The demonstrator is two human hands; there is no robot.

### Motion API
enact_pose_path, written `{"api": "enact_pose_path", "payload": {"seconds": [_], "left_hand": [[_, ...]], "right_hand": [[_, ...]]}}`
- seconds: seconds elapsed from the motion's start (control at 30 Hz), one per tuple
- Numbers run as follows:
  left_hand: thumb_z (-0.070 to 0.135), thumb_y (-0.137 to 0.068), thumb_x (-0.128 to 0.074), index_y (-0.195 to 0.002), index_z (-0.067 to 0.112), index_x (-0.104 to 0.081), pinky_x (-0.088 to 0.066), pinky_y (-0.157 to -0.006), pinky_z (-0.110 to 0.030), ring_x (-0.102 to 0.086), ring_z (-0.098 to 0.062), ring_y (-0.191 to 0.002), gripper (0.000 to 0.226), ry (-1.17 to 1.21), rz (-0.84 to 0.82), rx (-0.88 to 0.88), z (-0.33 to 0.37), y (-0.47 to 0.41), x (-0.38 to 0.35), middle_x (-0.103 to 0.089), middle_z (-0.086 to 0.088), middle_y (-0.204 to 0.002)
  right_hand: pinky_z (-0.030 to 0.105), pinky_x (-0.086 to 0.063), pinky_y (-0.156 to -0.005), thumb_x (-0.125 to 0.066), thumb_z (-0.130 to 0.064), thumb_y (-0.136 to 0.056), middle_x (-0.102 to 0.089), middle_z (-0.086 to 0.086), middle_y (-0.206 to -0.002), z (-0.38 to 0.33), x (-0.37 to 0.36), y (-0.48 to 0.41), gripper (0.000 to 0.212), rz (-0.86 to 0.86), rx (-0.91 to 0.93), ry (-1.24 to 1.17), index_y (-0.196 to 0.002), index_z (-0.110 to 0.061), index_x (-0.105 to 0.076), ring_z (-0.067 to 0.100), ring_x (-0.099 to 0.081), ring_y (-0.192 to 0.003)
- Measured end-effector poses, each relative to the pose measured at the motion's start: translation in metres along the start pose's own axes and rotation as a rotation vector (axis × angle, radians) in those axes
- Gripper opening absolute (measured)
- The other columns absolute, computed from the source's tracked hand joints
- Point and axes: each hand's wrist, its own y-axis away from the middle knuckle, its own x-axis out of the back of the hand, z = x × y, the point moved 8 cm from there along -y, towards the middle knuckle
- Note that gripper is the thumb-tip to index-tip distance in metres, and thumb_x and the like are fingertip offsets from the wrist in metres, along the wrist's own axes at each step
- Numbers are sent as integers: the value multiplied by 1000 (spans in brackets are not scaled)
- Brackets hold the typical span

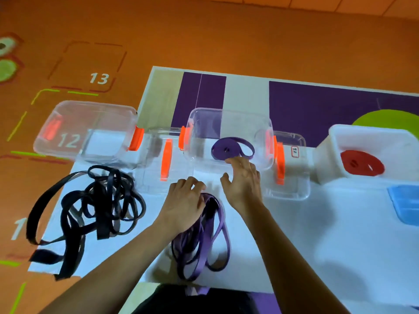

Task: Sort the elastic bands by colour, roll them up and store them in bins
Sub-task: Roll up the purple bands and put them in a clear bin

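Observation:
A rolled purple band (231,148) lies inside the middle clear bin (229,120). My right hand (243,177) hovers at that bin's near rim with relaxed fingers and holds nothing. My left hand (184,206) rests with curled fingers on the top of the loose purple bands (204,236) in front of me. A tangle of black bands (95,207) lies to the left. A rolled red band (361,166) sits in the white bin (371,137) on the right.
An empty clear bin (88,114) with orange clips stands at the far left on the orange floor mat. Two clear lids (292,189) with orange clips lie beside the middle bin. A blue lid (405,205) lies at the right edge.

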Motion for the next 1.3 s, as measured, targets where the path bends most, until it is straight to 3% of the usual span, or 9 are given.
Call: {"api": "enact_pose_path", "payload": {"seconds": [0.2,0.37,0.43,0.63,0.83,1.0,1.1,1.23,1.3], "left_hand": [[26,-94,-57,-137,25,-57,-44,-98,-45,-57,-34,-116,43,10,-203,-75,-20,68,-52,-55,-3,-136],[29,-96,-58,-145,27,-50,-43,-104,-50,-46,-38,-134,50,-14,-391,-71,-38,116,-87,-30,-10,-160],[32,-99,-54,-145,26,-48,-40,-107,-48,-39,-36,-140,47,-40,-443,-66,-44,125,-93,-15,-9,-167],[34,-101,-47,-147,18,-40,-42,-107,-43,-35,-31,-142,49,-15,-502,20,-64,130,-104,2,1,-171],[27,-101,-49,-162,19,-15,-42,-110,-42,-44,-32,-133,70,174,-408,76,-54,124,-93,2,5,-171],[27,-100,-51,-147,17,-48,-50,-100,-37,-60,-27,-117,47,243,-251,8,-35,121,-66,-28,3,-164],[17,-100,-51,-128,16,-65,-48,-97,-30,-62,-21,-115,31,327,-116,30,-26,120,-30,-49,7,-147],[16,-99,-55,-101,20,-72,-48,-88,-28,-68,-18,-103,18,434,64,112,-20,112,24,-60,4,-130],[18,-98,-57,-108,27,-63,-51,-90,-32,-67,-18,-103,15,551,147,115,-9,107,61,-56,7,-124]], "right_hand": [[41,-39,-100,-65,-15,-88,-62,6,-126,15,-41,80,32,-49,-194,12,-120,-17,-68,33,-57,-115],[45,-33,-116,-56,-37,-92,-43,6,-151,39,-98,142,49,-558,-463,121,-141,-36,-54,35,-46,-135],[50,-40,-113,-49,-42,-90,-47,8,-151,42,-109,153,59,-625,-493,76,-148,-36,-46,36,-52,-131],[38,-51,-97,-52,-25,-104,-67,8,-128,38,-72,140,28,-171,-444,-25,-127,-19,-67,32,-65,-111],[28,-52,-76,-69,-3,-88,-74,5,-103,23,-1,138,19,274,-317,-230,-103,-13,-73,26,-70,-92],[30,-52,-72,-59,4,-88,-66,-5,-107,-9,62,132,33,326,-133,-255,-109,-21,-61,17,-63,-89],[15,-48,-79,-56,-3,-94,-62,-15,-109,-38,112,124,45,258,1,-207,-128,-33,-56,4,-59,-93],[27,-61,-68,-65,-5,-92,-66,-13,-104,-82,163,116,28,156,207,-264,-110,-24,-73,8,-65,-93],[26,-59,-54,-69,-8,-92,-66,-12,-98,-97,182,114,22,124,215,-320,-103,-26,-76,12,-66,-86]]}}
